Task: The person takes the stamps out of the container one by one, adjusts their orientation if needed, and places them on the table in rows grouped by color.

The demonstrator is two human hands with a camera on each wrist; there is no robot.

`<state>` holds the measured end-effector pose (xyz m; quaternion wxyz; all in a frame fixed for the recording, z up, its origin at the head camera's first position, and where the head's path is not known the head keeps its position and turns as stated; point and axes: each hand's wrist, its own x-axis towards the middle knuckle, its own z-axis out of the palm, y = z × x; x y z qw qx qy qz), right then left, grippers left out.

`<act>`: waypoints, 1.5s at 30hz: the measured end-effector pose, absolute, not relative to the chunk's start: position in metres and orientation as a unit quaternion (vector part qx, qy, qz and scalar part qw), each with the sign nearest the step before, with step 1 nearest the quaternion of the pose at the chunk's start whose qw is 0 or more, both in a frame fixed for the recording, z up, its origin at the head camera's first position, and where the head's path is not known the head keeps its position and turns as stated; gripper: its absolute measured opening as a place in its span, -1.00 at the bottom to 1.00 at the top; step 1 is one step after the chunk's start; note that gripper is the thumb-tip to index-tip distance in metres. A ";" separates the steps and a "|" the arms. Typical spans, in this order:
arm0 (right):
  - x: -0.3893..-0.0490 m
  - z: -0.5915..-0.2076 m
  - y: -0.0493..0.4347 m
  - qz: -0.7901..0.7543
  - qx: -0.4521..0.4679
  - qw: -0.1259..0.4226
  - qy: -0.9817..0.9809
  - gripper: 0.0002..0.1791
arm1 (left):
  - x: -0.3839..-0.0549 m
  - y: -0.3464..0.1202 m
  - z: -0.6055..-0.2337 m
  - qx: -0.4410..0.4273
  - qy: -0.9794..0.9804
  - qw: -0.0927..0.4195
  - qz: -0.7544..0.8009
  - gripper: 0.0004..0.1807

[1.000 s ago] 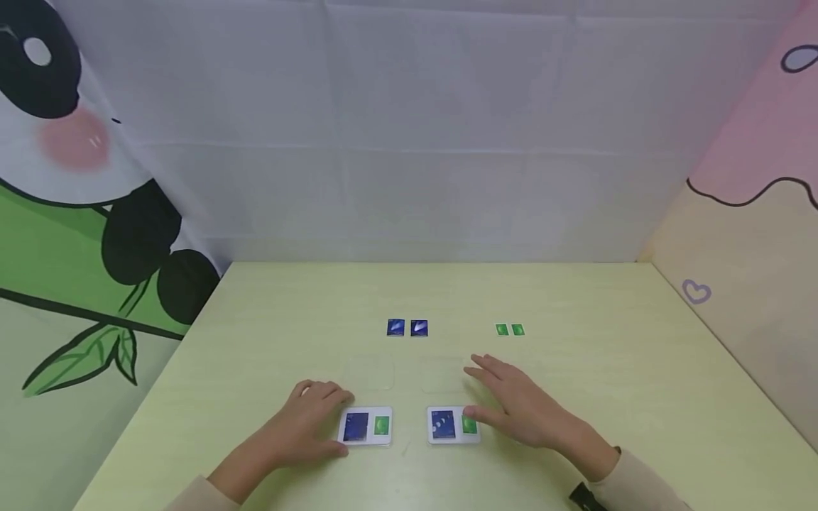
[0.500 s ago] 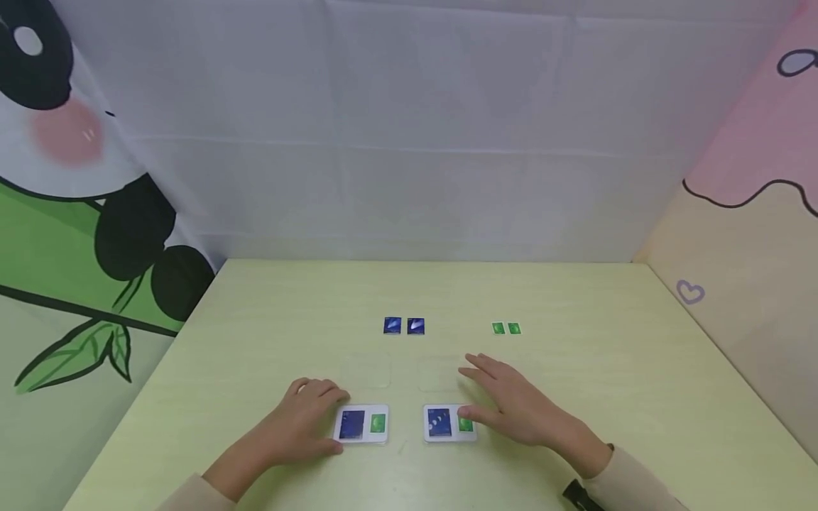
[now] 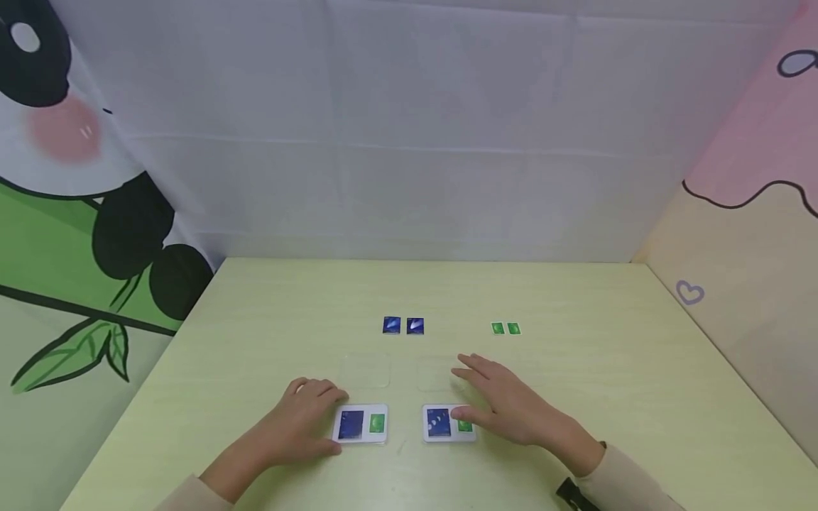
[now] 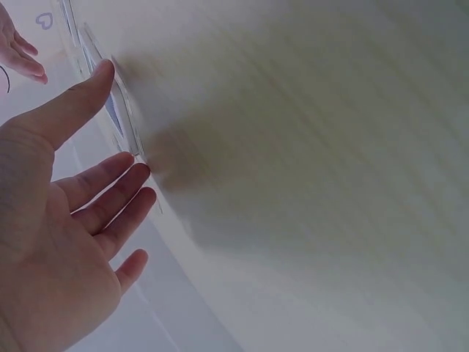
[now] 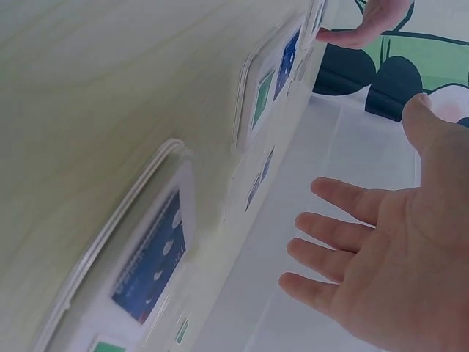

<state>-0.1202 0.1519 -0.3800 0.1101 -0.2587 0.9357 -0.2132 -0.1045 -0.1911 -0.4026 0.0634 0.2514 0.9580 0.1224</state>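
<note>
1. Left hand: fingers loosely extended beside the outer edge of left case; contact, I cannot confirm.
2. Right hand: fingers spread, holding nothing, above right case.
3. Both cases: flat on table.
4. Risk, I judge: lowering either carelessly could knock a case askew.

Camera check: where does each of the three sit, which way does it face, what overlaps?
Head: worn on the head, facing forward and down at the table; left hand, right hand and sleeves show.
Left wrist: past its own palm, low across the tabletop; right hand at upper left.
Right wrist: past its own palm, across both cards; left hand at top.
Shared: head and left wrist both show the purple heart.
</note>
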 end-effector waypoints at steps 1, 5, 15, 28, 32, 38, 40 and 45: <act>-0.120 -0.380 0.151 -0.215 -0.258 0.112 0.935 -0.22 | -0.104 -0.191 -0.402 0.250 0.958 0.065 0.124 -0.29; -0.119 -0.380 0.148 -0.227 -0.251 0.128 0.932 -0.24 | -0.104 -0.191 -0.402 0.250 0.958 0.065 0.127 -0.30; -0.120 -0.381 0.140 -0.235 -0.251 0.161 0.925 -0.22 | -0.103 -0.191 -0.404 0.256 0.956 0.058 0.129 -0.30; -0.124 -0.380 0.133 -0.224 -0.277 0.181 0.917 -0.19 | -0.103 -0.192 -0.404 0.261 0.956 0.042 0.129 -0.32; -0.124 -0.379 0.130 -0.225 -0.280 0.187 0.914 -0.18 | -0.102 -0.192 -0.402 0.259 0.956 0.049 0.130 -0.32; -0.125 -0.377 0.123 -0.218 -0.288 0.187 0.913 -0.16 | -0.104 -0.191 -0.398 0.264 0.955 0.051 0.126 -0.36; -0.125 -0.376 0.121 -0.219 -0.291 0.189 0.912 -0.17 | -0.105 -0.191 -0.397 0.263 0.955 0.051 0.127 -0.37; -0.124 -0.376 0.114 -0.220 -0.300 0.194 0.908 -0.19 | -0.104 -0.190 -0.396 0.255 0.956 0.062 0.131 -0.37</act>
